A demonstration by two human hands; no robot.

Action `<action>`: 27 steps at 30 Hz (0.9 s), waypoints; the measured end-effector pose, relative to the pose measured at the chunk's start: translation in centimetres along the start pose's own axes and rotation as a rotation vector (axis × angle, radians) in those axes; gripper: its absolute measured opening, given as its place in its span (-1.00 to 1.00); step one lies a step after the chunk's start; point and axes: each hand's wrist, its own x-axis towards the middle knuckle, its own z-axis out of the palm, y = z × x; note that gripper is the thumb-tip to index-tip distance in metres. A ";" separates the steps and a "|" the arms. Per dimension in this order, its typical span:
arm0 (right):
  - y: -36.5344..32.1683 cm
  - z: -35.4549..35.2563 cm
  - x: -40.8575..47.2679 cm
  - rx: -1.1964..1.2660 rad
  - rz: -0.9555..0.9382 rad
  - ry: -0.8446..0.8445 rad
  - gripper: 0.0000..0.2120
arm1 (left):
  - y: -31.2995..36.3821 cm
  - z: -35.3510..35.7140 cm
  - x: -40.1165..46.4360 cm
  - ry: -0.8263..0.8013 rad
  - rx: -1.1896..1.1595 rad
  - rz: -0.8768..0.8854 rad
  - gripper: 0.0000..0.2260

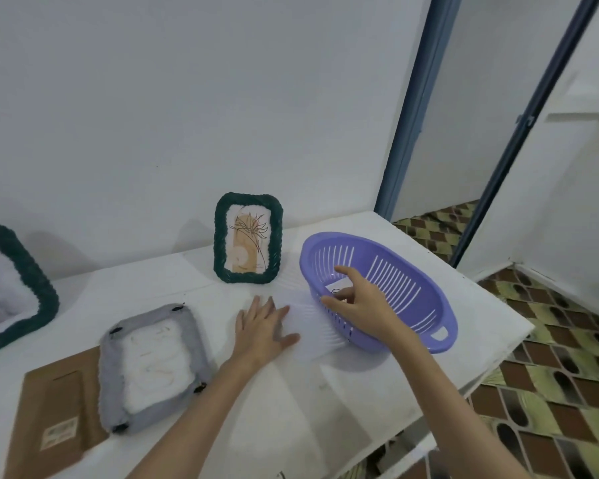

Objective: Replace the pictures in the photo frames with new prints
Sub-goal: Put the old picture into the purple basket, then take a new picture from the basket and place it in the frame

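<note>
Prints (pixel 339 288) lie in the purple slotted basket (pixel 415 281) at three o'clock on the white table (pixel 325 402), and the right hand (pixel 353 299) reaches in, fingers pinching them. Left hand (pixel 261 328) rests flat, fingers spread, on a white sheet (pixel 308 337) just beside the basket. At twelve o'clock a green woven frame (pixel 248 238) stands upright with a plant picture. At nine o'clock a grey frame (pixel 153 364) lies face down, touching a brown backing board (pixel 54 416).
</note>
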 end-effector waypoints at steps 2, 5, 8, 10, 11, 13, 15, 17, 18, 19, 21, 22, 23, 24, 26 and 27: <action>0.1 0.5 -0.2 0.000 0.009 -0.006 -0.41 | -0.2 0.2 0.1 -0.033 0.029 -0.029 -0.43; 0.2 0.9 -0.4 0.030 0.012 -0.018 -0.38 | 0.2 0.0 0.1 0.006 -0.022 -0.043 -0.50; 0.7 0.8 -0.1 0.104 0.036 -0.039 -0.37 | 1.9 -1.2 -0.3 0.150 -0.529 -0.065 -0.54; 1.5 0.2 0.4 0.148 0.071 -0.051 -0.42 | 3.8 -2.5 -0.7 0.158 -0.875 -0.057 -0.53; 2.0 -0.3 0.8 0.148 0.093 -0.041 -0.45 | 4.6 -3.0 -0.8 0.153 -0.937 -0.031 -0.49; 3.2 -1.6 1.5 0.089 0.134 0.012 -0.54 | 5.3 -3.2 -0.3 0.174 -0.915 0.041 -0.35; 4.3 -2.9 2.2 -0.006 0.179 0.059 -0.57 | 5.4 -2.7 0.3 0.216 -0.858 0.077 -0.31; 5.1 -3.7 2.9 -0.111 0.222 0.058 -0.52 | 5.2 -2.2 0.5 0.244 -0.856 0.069 -0.35; 5.5 -3.8 3.3 -0.164 0.241 0.042 -0.48 | 5.2 -2.1 0.4 0.254 -0.876 0.065 -0.37; 5.7 -3.9 3.6 -0.212 0.255 0.019 -0.43 | 5.1 -2.1 0.3 0.261 -0.895 0.065 -0.38; 6.0 -3.7 4.1 -0.313 0.268 -0.047 -0.35 | 5.1 -2.1 0.1 0.274 -0.916 0.068 -0.38; 6.2 -3.6 4.4 -0.360 0.278 -0.085 -0.31 | 5.2 -2.1 0.1 0.278 -0.927 0.066 -0.38; 6.4 -3.4 4.5 -0.397 0.294 -0.120 -0.28 | 5.3 -2.1 0.0 0.277 -0.938 0.060 -0.38; 6.5 -3.3 4.6 -0.424 0.313 -0.151 -0.26 | 5.5 -2.2 -0.2 0.275 -0.950 0.054 -0.38; 6.5 -3.2 4.8 -0.451 0.334 -0.187 -0.24 | 5.7 -2.2 -0.3 0.272 -0.981 0.038 -0.36; 6.5 -3.2 4.8 -0.457 0.339 -0.193 -0.24 | 5.7 -2.2 -0.4 0.269 -0.993 0.030 -0.36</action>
